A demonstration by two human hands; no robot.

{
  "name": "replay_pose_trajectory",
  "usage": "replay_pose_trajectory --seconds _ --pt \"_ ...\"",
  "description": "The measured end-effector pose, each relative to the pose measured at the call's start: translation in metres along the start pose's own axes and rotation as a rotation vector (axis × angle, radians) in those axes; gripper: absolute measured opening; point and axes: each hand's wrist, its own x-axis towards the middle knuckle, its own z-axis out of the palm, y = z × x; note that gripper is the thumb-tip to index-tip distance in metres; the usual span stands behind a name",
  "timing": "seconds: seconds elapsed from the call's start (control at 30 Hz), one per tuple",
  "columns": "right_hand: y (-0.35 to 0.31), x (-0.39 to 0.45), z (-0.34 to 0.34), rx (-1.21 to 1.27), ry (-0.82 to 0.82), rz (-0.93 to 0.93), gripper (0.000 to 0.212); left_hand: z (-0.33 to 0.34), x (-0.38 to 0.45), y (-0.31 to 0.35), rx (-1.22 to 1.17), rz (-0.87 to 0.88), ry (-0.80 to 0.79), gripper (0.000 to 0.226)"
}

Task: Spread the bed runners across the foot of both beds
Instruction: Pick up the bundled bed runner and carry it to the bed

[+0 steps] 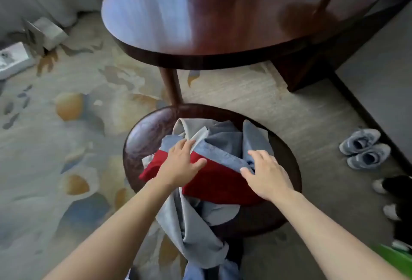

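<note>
A crumpled pile of bed runners (223,145), grey-blue with a red panel (214,179), lies on a round dark wooden stool (142,137). One grey end hangs off the stool's near edge toward the floor. My left hand (180,163) rests on the pile where red meets blue, fingers spread and fairly straight. My right hand (265,172) lies on the pile's right side, its fingertips curling over a blue fold. No bed is in view.
A round glossy wooden table (223,12) stands just beyond the stool. A patterned carpet covers the floor. Grey sneakers (363,148) sit to the right beside a dark-edged grey bench (379,83). Boxes (33,41) lie by the curtain at the left.
</note>
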Motion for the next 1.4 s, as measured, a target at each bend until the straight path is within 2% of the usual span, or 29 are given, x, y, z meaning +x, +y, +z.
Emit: replay_pose_trajectory --seconds 0.1,0.17,0.23,0.33,0.5,0.63,0.73,0.87,1.03,1.4 --pt "0.016 0.020 0.032 0.053 -0.042 0.132 0.076 0.031 0.030 -0.014 -0.098 -0.085 -0.066 0.091" --pt "0.025 0.030 0.054 0.135 -0.118 0.242 0.082 0.054 0.045 -0.019 -0.165 -0.143 -0.097 0.092" --pt "0.029 0.039 0.070 0.311 -0.156 0.338 0.075 0.077 0.054 -0.019 -0.206 -0.146 -0.032 0.083" --pt "0.018 0.048 0.080 0.675 -0.160 0.433 0.049 0.100 0.059 -0.010 -0.208 -0.078 0.095 0.067" --pt "-0.005 0.059 0.085 0.929 -0.111 0.466 0.064 0.114 0.047 0.011 -0.237 0.032 0.162 0.036" --pt "-0.017 0.062 0.078 1.090 -0.049 0.506 0.055 0.105 0.034 0.032 -0.417 0.128 0.179 0.046" --pt "-0.030 0.062 0.073 1.252 -0.016 0.459 0.051 0.094 0.029 0.041 -0.551 0.134 0.157 0.052" --pt "-0.054 0.062 0.059 1.344 0.004 0.384 0.045 0.077 0.024 0.042 -0.596 0.131 0.196 0.047" --pt "-0.099 0.053 0.036 1.309 -0.019 0.272 0.030 0.046 0.000 0.034 -0.623 0.037 0.359 0.044" --pt "-0.245 0.012 -0.003 1.195 -0.134 -0.037 0.036 -0.069 -0.085 -0.008 -0.627 -0.028 0.744 0.054"
